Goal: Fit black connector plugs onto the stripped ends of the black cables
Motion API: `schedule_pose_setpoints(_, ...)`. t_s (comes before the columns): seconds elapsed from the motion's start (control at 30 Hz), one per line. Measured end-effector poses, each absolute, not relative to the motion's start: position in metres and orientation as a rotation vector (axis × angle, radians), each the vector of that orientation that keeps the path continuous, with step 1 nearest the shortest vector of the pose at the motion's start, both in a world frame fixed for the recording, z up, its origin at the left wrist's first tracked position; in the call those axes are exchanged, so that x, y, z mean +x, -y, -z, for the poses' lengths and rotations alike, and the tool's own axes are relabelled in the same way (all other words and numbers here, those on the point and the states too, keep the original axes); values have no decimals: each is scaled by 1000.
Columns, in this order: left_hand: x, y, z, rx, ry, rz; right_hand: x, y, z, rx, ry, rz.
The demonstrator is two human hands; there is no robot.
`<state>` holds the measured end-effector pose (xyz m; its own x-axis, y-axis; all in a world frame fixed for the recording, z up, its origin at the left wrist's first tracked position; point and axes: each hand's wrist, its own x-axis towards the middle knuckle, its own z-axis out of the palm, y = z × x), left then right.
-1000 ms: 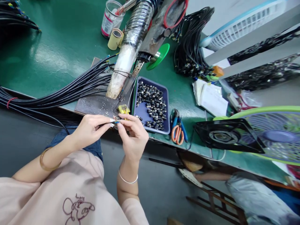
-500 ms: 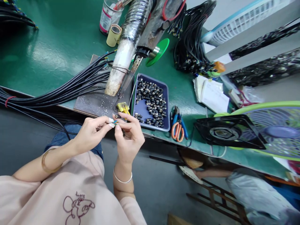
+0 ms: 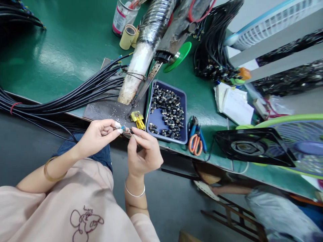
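1. Seen from above, a person in a pale pink top sits at a glossy green workbench point(image 3: 63, 50), both hands raised just in front of its near edge.
2. The left hand point(image 3: 97, 136) is closed in a pinch, thumb and forefinger gripping a thin wire with a blue tip point(image 3: 122, 127) that points to the right.
3. The right hand point(image 3: 143, 153) is also closed, its thumb and forefinger pinching a small dark part point(image 3: 130, 131) held against the wire's tip. The part is too small to make out in detail.
4. Just beyond the hands lie a small yellow clip point(image 3: 137, 118) and a grey metal plate point(image 3: 106, 109), with a bundle of long black cables point(image 3: 75, 97) running off to the left.
5. To the right sits a shallow blue plastic tray point(image 3: 185, 117) scattered with many small black connectors point(image 3: 169, 112). Orange-and-blue handled pliers point(image 3: 196, 141) lie beside it.
6. The step in hand looks like mating the small part with the wire end.
7. In my judgement, that calls for steady fingers, the tip lined up squarely with the part, and a gentle push without bending the bare end.
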<state>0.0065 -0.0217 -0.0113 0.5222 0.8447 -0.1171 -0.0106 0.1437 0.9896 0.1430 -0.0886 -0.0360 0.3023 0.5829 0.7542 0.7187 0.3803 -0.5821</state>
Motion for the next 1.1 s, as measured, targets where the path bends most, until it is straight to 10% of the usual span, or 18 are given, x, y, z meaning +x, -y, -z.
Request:
schedule_pose_setpoints(0.3,9,14,14,1262,-822,-740,146,77,40,-1405,1127,-328)
schedule_pose_setpoints(1.1,21,-6,16,1318,-845,-766,155,56,29,-1404,1288,-185)
